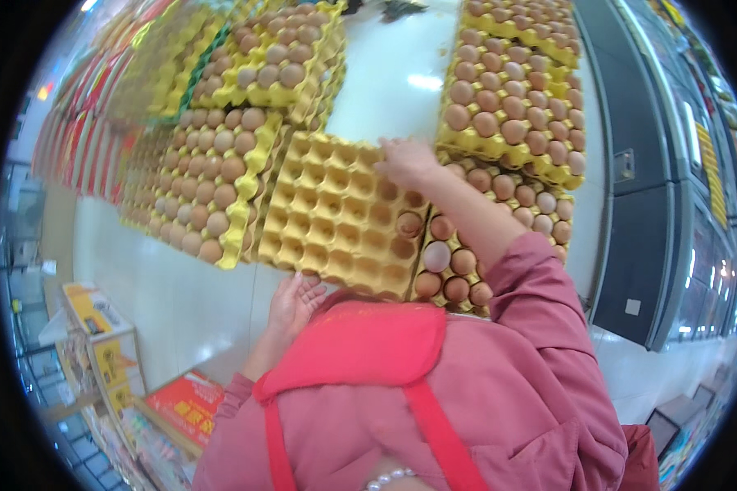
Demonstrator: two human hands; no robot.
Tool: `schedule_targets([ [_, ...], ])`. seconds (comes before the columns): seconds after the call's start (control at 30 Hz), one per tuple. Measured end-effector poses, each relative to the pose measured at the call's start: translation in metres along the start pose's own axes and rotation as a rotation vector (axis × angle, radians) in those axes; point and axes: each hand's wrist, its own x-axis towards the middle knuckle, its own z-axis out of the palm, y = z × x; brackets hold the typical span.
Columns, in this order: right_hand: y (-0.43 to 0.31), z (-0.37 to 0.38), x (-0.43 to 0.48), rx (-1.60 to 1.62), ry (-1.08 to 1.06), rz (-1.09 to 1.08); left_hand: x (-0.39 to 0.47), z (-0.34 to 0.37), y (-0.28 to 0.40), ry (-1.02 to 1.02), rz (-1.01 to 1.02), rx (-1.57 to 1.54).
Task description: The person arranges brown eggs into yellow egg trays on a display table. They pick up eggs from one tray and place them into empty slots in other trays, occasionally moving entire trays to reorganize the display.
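Observation:
A yellow egg tray (328,208) lies before me, most of its cups bare, with a brown egg (409,224) toward its right side. My right hand (407,161) reaches over the tray's far right corner, fingers bent at the rim; whether it grips the rim I cannot tell. My left hand (296,299) is near the tray's front left edge, palm up, fingers spread and slightly curled, with nothing in it. Beside the tray on the right, partly under my right forearm, is a tray of brown eggs (464,261). Stacked trays of eggs (199,184) stand on the left.
More stacked egg trays stand at the far left (276,55) and far right (513,92). A dark grey cabinet (629,184) runs along the right. Yellow and white boxes (113,356) and a red printed box (187,405) are at the lower left.

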Motion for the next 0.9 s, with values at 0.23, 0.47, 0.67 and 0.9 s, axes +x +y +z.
schedule_targets([
  [0.23,0.011,0.013,0.014,0.041,0.077,0.077,0.016,-0.007,-0.007,-0.069,-0.027,-0.033],
  [0.47,-0.015,-0.013,0.008,0.039,0.146,0.037,0.013,-0.006,-0.002,-0.06,-0.097,-0.112],
  [0.67,-0.014,-0.038,-0.012,0.045,0.179,0.016,0.013,0.0,0.001,-0.06,-0.08,-0.165],
  [0.9,0.016,-0.078,-0.033,0.165,0.135,0.023,-0.018,0.033,0.015,-0.179,-0.047,-0.245],
])
